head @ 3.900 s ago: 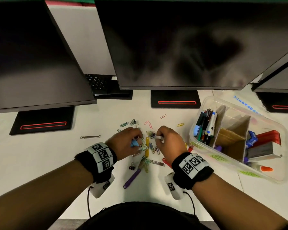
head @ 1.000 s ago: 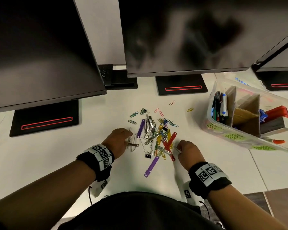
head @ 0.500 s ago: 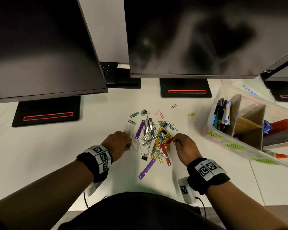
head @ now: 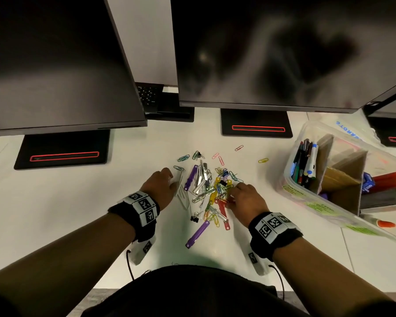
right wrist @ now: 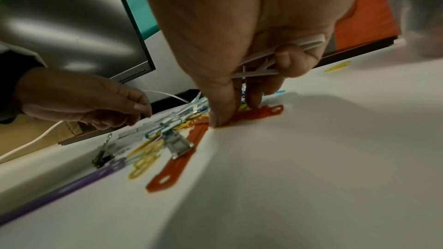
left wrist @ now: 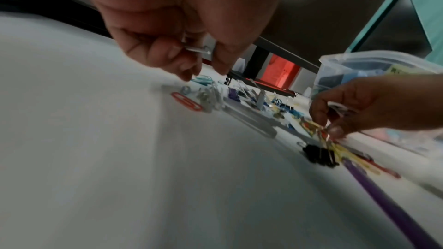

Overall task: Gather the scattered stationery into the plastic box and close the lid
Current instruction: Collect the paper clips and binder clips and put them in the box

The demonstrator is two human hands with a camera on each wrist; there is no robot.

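Note:
A heap of coloured paper clips, binder clips and fastener strips (head: pixel 209 191) lies on the white desk. At the heap's left edge my left hand (head: pixel 173 183) has curled fingers pinching a small metal fastener piece (left wrist: pixel 197 49), with white strips (head: pixel 181 193) under it. On the heap's right edge my right hand (head: pixel 232 195) keeps white plastic strips (right wrist: pixel 275 58) tucked under its curled fingers. Its thumb and forefinger (right wrist: pixel 219 115) press on a red fastener strip (right wrist: pixel 258 112). The clear plastic box (head: pixel 290 179) stands open at the right, holding pens and cardboard dividers.
Three dark monitors on black stands (head: pixel 256 122) line the back of the desk. A purple strip (head: pixel 197 231) lies near the front edge. Loose clips (head: pixel 263 160) lie between the heap and the box. A clear sheet with blue lettering (head: pixel 348 131) shows behind the box.
My right hand has moved from the desk beside the heap up onto its right edge. My left hand has shifted slightly forward along the left edge. The heap is tighter than before.

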